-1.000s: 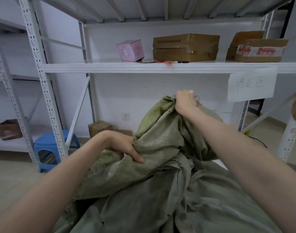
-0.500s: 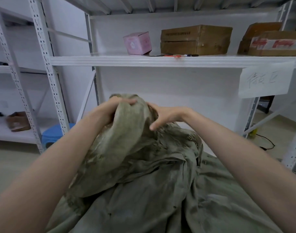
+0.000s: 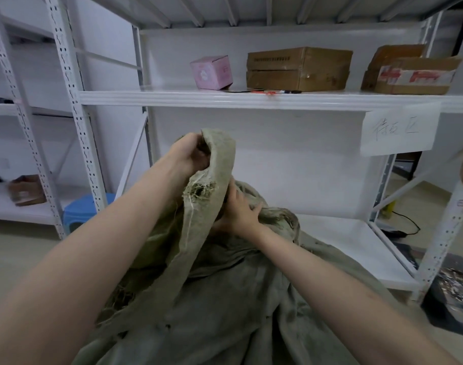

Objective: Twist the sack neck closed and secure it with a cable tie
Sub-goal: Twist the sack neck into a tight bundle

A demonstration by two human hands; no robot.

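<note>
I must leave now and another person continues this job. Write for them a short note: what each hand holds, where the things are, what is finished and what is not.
Left hand: shut on the top edge of the green woven sack, holding it raised.
Right hand: lower down, gripping the gathered sack fabric beside a frayed hole.
Sack: in front of the white shelving, its body slumped below the hands.
Done: the mouth is partly gathered.
Left: the neck is not yet twisted tight, and no tie is on it. No cable tie can be made out; small items on the shelf are too small to identify.

Shelf (image 3: 251, 100) caps room above sack (image 3: 225, 299) (open beneath); uprights (image 3: 75, 127) flank.
</note>
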